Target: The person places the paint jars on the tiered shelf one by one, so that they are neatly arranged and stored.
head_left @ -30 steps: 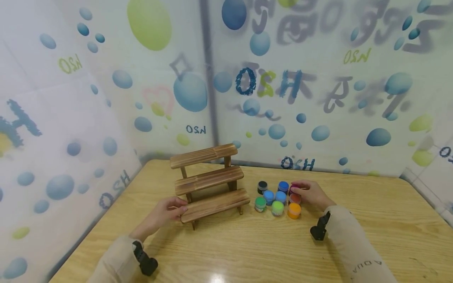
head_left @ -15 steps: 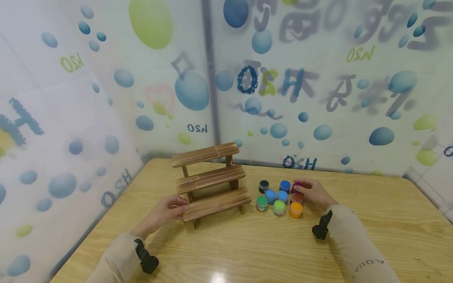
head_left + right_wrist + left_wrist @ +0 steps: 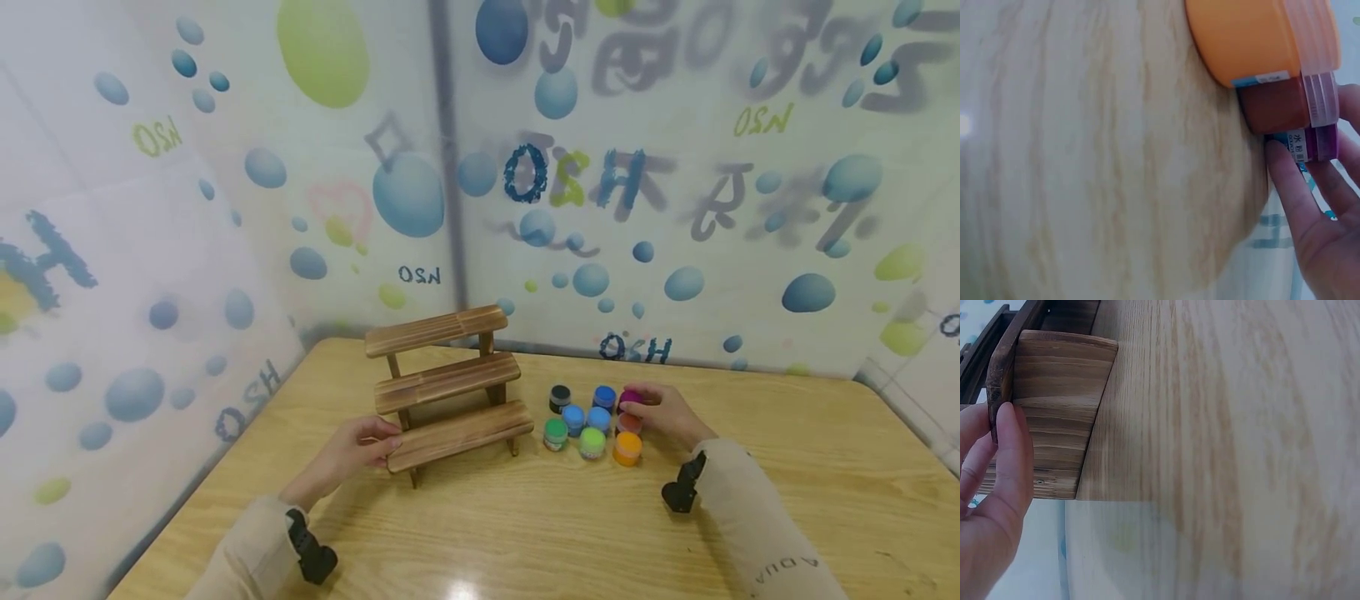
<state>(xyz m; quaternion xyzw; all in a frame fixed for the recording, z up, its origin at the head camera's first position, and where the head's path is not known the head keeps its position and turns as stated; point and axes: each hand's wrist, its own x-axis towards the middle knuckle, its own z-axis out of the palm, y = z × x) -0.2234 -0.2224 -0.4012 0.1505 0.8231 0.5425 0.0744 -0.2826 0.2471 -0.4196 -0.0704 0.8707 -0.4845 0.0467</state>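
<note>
A brown wooden three-tier display stand [image 3: 450, 383] stands on the table, its lowest shelf nearest me. My left hand [image 3: 347, 454] pinches the left end of that shelf; in the left wrist view the thumb [image 3: 1013, 450] lies along one face and the fingers go behind it. To the stand's right, my right hand [image 3: 667, 412] holds a purple paint jar [image 3: 630, 397] at the back right of a cluster. The right wrist view shows the thumb [image 3: 1291, 181] at the labelled side of this jar [image 3: 1325, 142] and fingers by its lid, partly out of frame.
Close around the purple jar stand a red-brown jar [image 3: 628, 424], an orange jar [image 3: 627, 448] and a blue jar [image 3: 603, 398]. Farther left are light green [image 3: 592, 442], green [image 3: 556, 434] and black [image 3: 559, 398] jars. A printed curtain [image 3: 675, 208] hangs behind the wooden table [image 3: 525, 533].
My right hand has shifted slightly to the right, and more of the purple jar shows beside the fingers. The left hand and the stand keep their places; the head view moved a little.
</note>
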